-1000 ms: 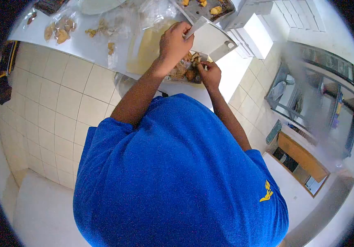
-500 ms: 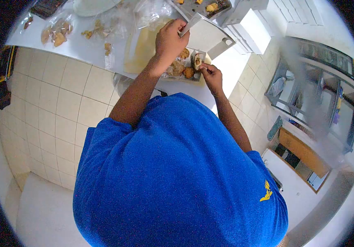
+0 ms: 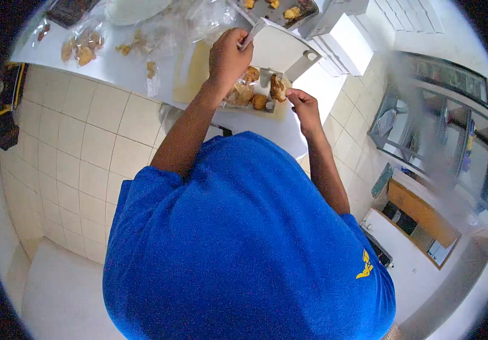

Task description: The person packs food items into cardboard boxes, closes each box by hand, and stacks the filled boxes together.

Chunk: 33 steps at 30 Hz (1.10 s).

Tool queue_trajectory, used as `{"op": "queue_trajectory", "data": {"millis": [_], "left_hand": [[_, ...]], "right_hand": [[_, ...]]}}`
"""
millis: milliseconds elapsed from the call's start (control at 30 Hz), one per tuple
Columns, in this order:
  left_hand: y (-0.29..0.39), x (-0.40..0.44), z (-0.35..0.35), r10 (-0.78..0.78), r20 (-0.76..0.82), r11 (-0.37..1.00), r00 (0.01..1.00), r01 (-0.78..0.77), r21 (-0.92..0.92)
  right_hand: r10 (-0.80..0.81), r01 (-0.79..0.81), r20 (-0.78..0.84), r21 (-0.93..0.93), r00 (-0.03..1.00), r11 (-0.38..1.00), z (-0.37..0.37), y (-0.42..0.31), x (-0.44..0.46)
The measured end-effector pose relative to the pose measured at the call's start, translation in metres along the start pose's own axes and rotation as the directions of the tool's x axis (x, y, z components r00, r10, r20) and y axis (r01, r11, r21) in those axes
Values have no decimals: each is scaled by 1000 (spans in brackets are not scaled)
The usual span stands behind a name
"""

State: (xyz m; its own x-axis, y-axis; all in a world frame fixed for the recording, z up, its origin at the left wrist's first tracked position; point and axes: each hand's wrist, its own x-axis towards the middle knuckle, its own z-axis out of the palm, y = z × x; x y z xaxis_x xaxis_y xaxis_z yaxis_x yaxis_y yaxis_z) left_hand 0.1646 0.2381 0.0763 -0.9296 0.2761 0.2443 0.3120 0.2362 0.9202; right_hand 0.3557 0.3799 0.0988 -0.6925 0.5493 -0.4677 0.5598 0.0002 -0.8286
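Observation:
A white cardboard snack box point(image 3: 262, 111) sits at the table's near edge with its lid point(image 3: 281, 48) raised. My left hand point(image 3: 228, 61) is closed on the lid's left edge. Between the fingertips of my right hand point(image 3: 305, 109) is a browned pastry point(image 3: 278, 88) with a pale wrapper or cup, held at the box's right side. Inside the box lie a round brown snack point(image 3: 259, 102), a clear-wrapped snack point(image 3: 244, 92) and another golden piece point(image 3: 252, 74) near the back. My left forearm hides part of the box's left side.
A metal tray point(image 3: 306, 12) with several yellow pieces stands behind the box. White boxes point(image 3: 346, 42) are stacked at the right. Bagged snacks point(image 3: 85, 48), loose plastic bags point(image 3: 210, 20) and a pale plate point(image 3: 133, 10) lie to the left. Shelving point(image 3: 431, 122) stands farther right.
My right hand has moved slightly right with the pastry, which has turned to show its browned side. My left hand and the lid have shifted slightly left.

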Motion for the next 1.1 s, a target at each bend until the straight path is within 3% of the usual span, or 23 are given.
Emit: {"op": "queue_trajectory", "data": {"millis": [33, 200, 233, 333, 433, 600, 700, 733, 800, 833, 900, 933, 1000, 1067, 1100], "left_hand": [[-1, 1, 0, -5, 1, 1000, 1000, 5, 19], [-4, 1, -3, -58, 32, 996, 998, 55, 70], [2, 2, -7, -95, 58, 993, 994, 91, 68], [6, 1, -11, 7, 29, 996, 1000, -10, 93], [7, -1, -10, 25, 37, 995, 999, -28, 100], [2, 1, -5, 40, 65, 995, 997, -46, 93], [4, 1, -3, 58, 63, 992, 996, -65, 108], [10, 2, -4, 57, 74, 991, 996, -65, 121], [20, 2, -5, 55, 97, 987, 994, -69, 148], [14, 1, -3, 70, 75, 988, 995, -79, 133], [-3, -2, 0, 95, 30, 990, 995, -98, 105], [-2, -1, -2, 54, 54, 992, 997, -59, 107], [2, 2, -4, -26, 93, 994, 995, 16, 110], [-3, 4, -3, -66, 103, 989, 992, 51, 142], [-9, 4, -6, -89, 102, 984, 991, 71, 164]], "right_hand": [[24, -24, -13, -41, 1000, 999, 0, -23, -9], [-283, 288, 161, -9, 946, 958, -1, -158, -98], [-379, 392, 188, -39, 906, 919, -2, -186, -118], [-476, 572, 342, -278, 810, 772, -22, -244, -161], [-417, 627, 514, -349, 750, 697, -35, -266, -181], [-316, 652, 652, -368, 689, 663, -34, -285, -186], [-529, 818, 677, -196, 511, 540, -43, -260, -179], [-605, 846, 623, -187, 495, 500, -42, -248, -184], [-610, 844, 607, -214, 509, 491, -44, -248, -190], [-538, 816, 645, -250, 542, 521, -47, -261, -192], [-456, 729, 570, -495, 683, 474, -42, -262, -193], [-466, 623, 438, -678, 769, 389, -33, -248, -194], [-531, 598, 342, -667, 775, 444, -20, -226, -178], [-524, 620, 332, -431, 784, 655, -10, -187, -122], [-394, 513, 332, -470, 857, 719, -6, -163, -94]]}}
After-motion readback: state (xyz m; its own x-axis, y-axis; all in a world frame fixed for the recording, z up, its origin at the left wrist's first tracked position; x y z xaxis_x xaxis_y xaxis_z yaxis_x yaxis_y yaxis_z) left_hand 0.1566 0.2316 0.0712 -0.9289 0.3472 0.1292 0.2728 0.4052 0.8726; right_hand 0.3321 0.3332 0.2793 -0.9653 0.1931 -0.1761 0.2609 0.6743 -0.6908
